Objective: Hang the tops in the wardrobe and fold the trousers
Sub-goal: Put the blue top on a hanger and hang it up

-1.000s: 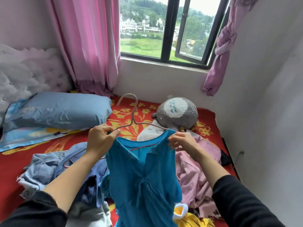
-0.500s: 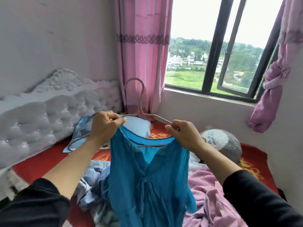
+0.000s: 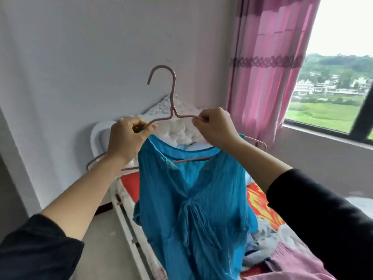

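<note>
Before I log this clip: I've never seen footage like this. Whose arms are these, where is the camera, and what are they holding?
No machine here: a person wears a camera on the head, looking forward and down, so both arms are their own. The left hand and right hand each grip the pink wire hanger by its shoulders; a blue top hangs on it. Underneath is a bed with loose clothes; a pink curtain hangs to the right.

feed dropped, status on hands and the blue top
Left hand pinches blue crinkled top onto thin pink wire hanger. Right hand pinches hanger's other arm. Top on hanger, held up. No wardrobe in view.
</note>
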{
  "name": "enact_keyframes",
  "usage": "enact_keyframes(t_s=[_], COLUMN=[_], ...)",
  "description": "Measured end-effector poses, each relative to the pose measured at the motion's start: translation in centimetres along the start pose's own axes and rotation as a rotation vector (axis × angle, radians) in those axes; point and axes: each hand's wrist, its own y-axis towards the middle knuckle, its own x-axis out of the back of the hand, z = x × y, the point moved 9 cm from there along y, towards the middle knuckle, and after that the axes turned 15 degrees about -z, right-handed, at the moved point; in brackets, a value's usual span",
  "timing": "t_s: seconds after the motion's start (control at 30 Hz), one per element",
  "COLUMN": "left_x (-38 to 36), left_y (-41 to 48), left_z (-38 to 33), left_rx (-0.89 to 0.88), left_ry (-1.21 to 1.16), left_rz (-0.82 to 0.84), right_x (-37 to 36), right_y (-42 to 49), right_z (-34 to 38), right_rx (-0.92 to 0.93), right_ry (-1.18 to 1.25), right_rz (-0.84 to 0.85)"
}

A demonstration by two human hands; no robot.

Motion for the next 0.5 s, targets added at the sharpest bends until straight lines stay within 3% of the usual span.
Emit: enact_keyframes(t_s=[0.13, 0.33, 0.5], left_x=[6.0, 15.5, 25.4], left_y=[2.2, 6.8, 11.1], left_z=[3.2, 10.5, 15.1], left_rx=[-0.070, -0.035, -0.151], left_ry=[0.156, 0.329, 0.452], left_rz=[-0.064, -0.122, -0.235], right_x=[-4.7, -13.3, -19.8], right_y=[1.2, 1.8, 3.2], right_z=[6.1, 16.8, 24.2], right_rx=[0.012, 0.060, 0.090], right_ry=[0.026, 0.085, 0.156], right_rz=[0.007, 0.040, 0.046])
